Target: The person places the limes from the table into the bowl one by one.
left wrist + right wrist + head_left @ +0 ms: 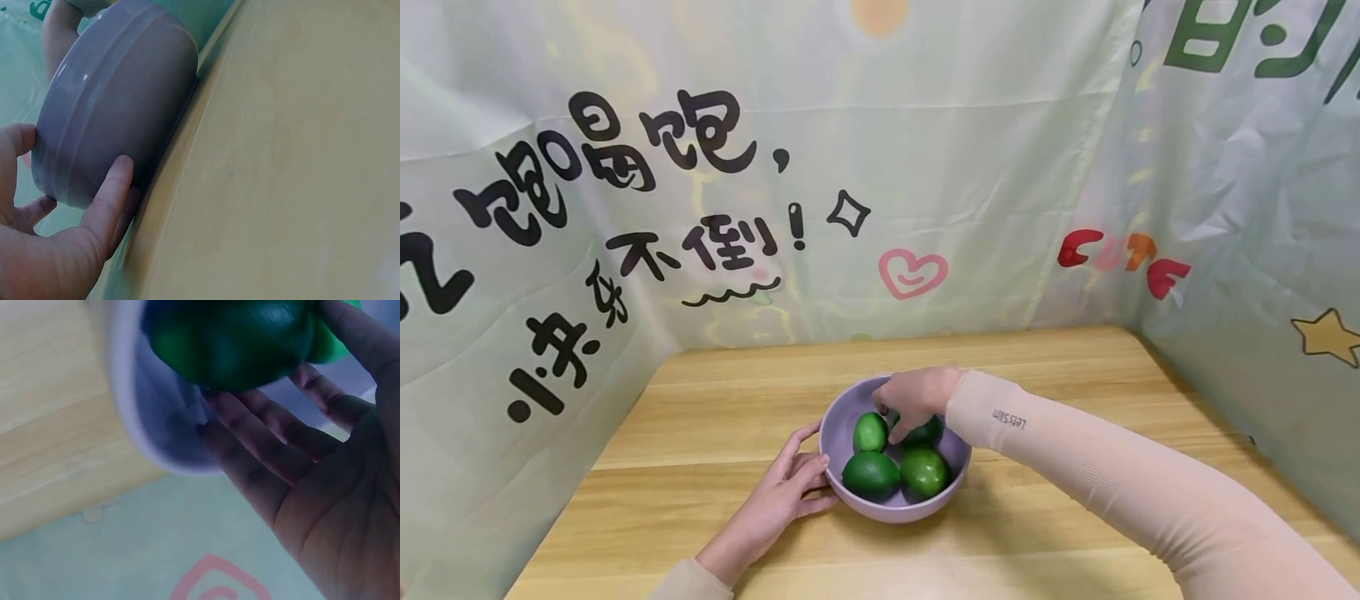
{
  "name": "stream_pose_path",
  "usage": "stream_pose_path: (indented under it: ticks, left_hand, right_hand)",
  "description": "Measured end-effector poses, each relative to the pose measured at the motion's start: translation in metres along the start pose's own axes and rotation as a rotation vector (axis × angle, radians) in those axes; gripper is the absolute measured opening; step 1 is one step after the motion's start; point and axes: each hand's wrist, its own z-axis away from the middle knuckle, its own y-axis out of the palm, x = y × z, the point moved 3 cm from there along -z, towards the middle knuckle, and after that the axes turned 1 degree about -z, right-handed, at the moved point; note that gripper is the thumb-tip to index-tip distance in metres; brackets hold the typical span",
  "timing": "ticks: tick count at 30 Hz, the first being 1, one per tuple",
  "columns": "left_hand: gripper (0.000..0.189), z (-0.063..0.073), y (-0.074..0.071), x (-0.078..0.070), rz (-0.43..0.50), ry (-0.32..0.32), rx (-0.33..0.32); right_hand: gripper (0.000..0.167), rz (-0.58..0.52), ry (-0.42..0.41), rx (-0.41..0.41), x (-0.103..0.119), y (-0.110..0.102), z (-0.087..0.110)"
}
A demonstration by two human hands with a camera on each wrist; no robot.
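Observation:
A lavender bowl stands on the wooden table with several green fruits in it. My left hand rests against its left side; in the left wrist view the fingers lie along the bowl's outer wall. Reaching in from the right, my right hand is over the back of the bowl. Below it sits a dark green fruit, partly hidden in the head view, with fingertips right at its edge and the thumb beside it. A small lime, a pointed dark green fruit and a glossy round one surround it.
The light wooden table reaches back to a pale printed curtain that hangs behind and on both sides. Bare tabletop shows left and right of the bowl. A pale sleeve covers the right forearm.

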Motion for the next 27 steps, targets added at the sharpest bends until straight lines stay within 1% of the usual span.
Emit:
stream_pose_path:
  ticks: [4, 7, 11, 14, 17, 20, 22, 25, 27]
  left_hand:
    - [0.067, 0.002, -0.001, 0.001, -0.016, -0.003, -0.003]
    - [0.067, 0.003, 0.0, 0.001, -0.034, 0.002, -0.013]
    - [0.067, 0.002, 0.002, -0.002, -0.05, 0.017, -0.017]
    - [0.067, 0.0, 0.001, -0.008, -0.083, 0.04, 0.006]
    - [0.068, -0.003, -0.002, -0.018, -0.157, 0.07, -0.005]
    - [0.068, -0.005, -0.01, -0.032, -0.256, 0.087, -0.064]
    - [0.067, -0.007, -0.016, -0.042, -0.319, 0.086, -0.105]
    - [0.067, -0.01, -0.027, -0.058, -0.449, 0.109, -0.143]
    - [0.067, -0.014, -0.034, -0.068, -0.553, 0.134, -0.162]
  right_hand:
    - [0.046, -0.055, -0.03, -0.033, 0.0, -0.009, 0.002]
    - [0.045, -0.103, -0.09, -0.073, -0.005, -0.02, 0.008]
    - [0.041, -0.134, -0.158, -0.15, -0.017, -0.036, 0.021]
    - [0.038, -0.163, -0.148, -0.217, -0.029, -0.044, 0.034]
    - [0.037, -0.219, -0.137, -0.284, -0.042, -0.049, 0.046]
    - [0.038, -0.262, -0.147, -0.359, -0.054, -0.051, 0.055]
    - [0.038, -0.279, -0.158, -0.411, -0.061, -0.05, 0.06]
    - [0.04, -0.294, -0.154, -0.483, -0.073, -0.045, 0.069]
    - [0.043, -0.305, -0.142, -0.528, -0.08, -0.041, 0.075]
